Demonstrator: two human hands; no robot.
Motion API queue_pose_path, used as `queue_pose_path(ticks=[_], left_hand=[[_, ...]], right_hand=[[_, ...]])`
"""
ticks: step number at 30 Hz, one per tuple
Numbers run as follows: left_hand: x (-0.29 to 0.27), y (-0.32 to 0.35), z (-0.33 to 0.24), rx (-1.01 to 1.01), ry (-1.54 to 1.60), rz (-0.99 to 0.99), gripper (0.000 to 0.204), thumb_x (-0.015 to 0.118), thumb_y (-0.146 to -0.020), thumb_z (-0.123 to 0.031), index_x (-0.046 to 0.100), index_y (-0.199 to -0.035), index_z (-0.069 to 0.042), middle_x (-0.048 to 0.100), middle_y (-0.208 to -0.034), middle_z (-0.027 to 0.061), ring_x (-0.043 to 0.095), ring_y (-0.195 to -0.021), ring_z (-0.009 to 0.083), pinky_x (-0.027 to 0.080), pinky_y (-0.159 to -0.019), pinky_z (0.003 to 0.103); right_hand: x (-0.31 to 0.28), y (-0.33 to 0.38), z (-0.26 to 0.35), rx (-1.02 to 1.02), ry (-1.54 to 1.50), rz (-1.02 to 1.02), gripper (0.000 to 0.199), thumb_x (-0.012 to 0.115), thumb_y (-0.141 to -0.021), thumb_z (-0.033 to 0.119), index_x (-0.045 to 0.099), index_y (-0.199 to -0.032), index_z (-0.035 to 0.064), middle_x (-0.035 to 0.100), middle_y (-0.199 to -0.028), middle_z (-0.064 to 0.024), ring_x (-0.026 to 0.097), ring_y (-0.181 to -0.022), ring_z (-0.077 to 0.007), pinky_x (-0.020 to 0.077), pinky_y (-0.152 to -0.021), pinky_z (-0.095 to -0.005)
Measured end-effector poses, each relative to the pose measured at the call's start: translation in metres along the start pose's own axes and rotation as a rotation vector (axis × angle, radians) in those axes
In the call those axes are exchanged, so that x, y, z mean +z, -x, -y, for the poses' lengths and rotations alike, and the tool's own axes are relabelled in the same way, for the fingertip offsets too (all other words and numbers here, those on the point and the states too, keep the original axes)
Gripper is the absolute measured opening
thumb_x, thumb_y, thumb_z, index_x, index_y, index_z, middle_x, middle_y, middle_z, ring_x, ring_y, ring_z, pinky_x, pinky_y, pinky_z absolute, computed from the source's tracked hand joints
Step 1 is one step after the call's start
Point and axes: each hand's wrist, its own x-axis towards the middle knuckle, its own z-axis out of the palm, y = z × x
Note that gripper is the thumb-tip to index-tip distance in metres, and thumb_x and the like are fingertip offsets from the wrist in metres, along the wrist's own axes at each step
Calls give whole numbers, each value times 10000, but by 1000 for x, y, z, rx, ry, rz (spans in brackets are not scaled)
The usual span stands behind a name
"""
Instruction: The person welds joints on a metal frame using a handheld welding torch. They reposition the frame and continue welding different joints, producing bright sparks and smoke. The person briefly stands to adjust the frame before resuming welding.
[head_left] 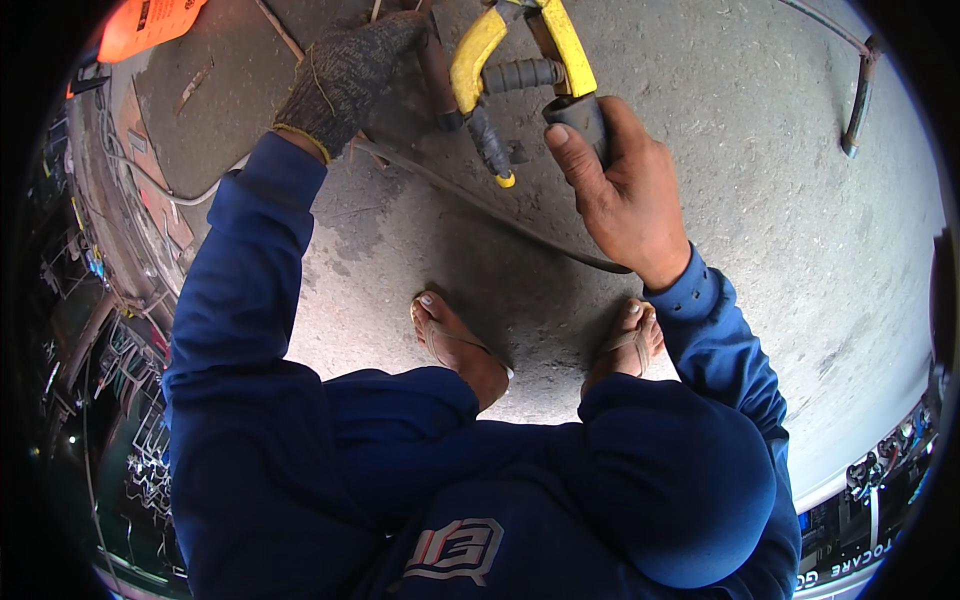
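Observation:
My right hand, bare, is closed round the black handle of a welding electrode holder. The holder's yellow frame, coiled spring and black yellow-tipped lever stand out beyond my thumb. On my left hand is a dark knitted glove with a yellowish cuff. Its fingers curl at the upper end of a dark rusty metal tube, which lies close beside the electrode holder. The top edge of the view cuts off part of the tube and the holder.
A dark cable crosses the concrete floor in front of my sandalled feet. An orange printed item is at the upper left, near thin metal rods and a grey cable. A bent metal bar stands at the upper right.

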Motion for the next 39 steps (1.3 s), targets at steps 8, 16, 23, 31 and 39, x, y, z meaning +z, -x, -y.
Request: queue_pose_path(ticks=[8, 16, 23, 31, 39], left_hand=[[4, -14, 19, 257, -340, -49, 319, 613, -921, -103, 653, -1236, -82, 689, -1177, 111, 670, -1081, 267, 544, -960, 353], [2, 1, 9, 103, -125, -37, 384, 573, -919, -37, 625, -1298, -71, 672, -1217, 128, 676, -994, 270, 551, -909, 328], [-3, -1, -33, -297, 510, -30, 368, 540, -966, -87, 616, -1324, -52, 664, -1271, 127, 672, -1077, 223, 544, -898, 295], [-1, 1, -25, 81, 76, -127, 401, 589, -927, -84, 612, -1327, -73, 665, -1244, 131, 673, -1076, 255, 554, -916, 332], [-5, -1, -36, 155, -108, -236, 140, 607, -872, -39, 667, -997, -63, 682, -909, 123, 669, -819, 268, 535, -762, 399]], right_hand=[[1, -1, -1, 2, -17, 7, 474, 680, -936, 401, 583, -1024, -54, 575, -579, -209, 638, -562, -393, 469, -528, -438], [4, 0, -6, 47, -57, -4, 452, 681, -932, 402, 597, -1009, -36, 570, -576, -205, 628, -542, -382, 463, -520, -432], [1, 0, -6, 37, -50, 4, 468, 670, -939, 409, 587, -1002, -47, 556, -555, -197, 618, -526, -379, 460, -512, -432], [3, -2, -3, 39, -29, 18, 482, 671, -938, 414, 587, -1005, -56, 559, -563, -204, 625, -551, -389, 465, -529, -444], [5, -3, -5, 8, -43, 11, 470, 670, -942, 399, 595, -1029, -57, 575, -591, -206, 634, -570, -388, 474, -544, -443]])
